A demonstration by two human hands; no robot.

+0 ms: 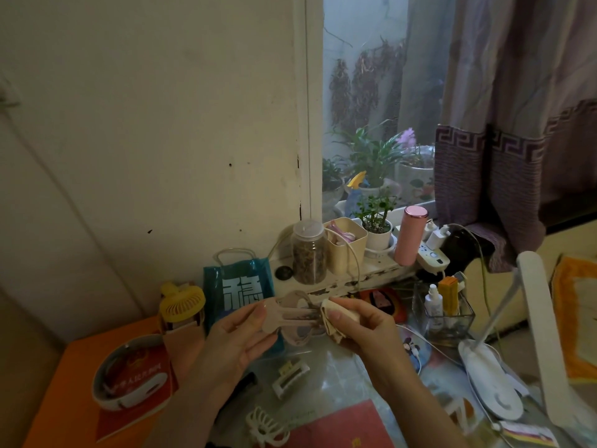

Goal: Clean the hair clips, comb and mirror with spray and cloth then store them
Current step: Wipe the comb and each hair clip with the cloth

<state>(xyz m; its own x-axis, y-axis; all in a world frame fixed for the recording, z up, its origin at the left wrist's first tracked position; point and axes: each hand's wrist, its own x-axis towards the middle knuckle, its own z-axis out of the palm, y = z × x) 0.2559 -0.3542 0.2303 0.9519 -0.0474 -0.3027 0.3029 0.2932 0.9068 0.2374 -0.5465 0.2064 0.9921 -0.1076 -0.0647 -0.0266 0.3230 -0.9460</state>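
Centre of the frame: left hand holds a beige claw hair clip up above the desk, fingers closed on its left end; right hand pinches a bunched cream cloth against the clip's right end. On the desk, a white rectangular clip lies below the hands, a white claw clip at the lower centre edge. Spray bottle stands in a clear box centre right.

On the far ledge I see my jar of dried bits, a cream bin, a small potted plant and a pink flask. A yellow handheld fan stands left, beside a blue bag. My white desk lamp sits right on the counter.
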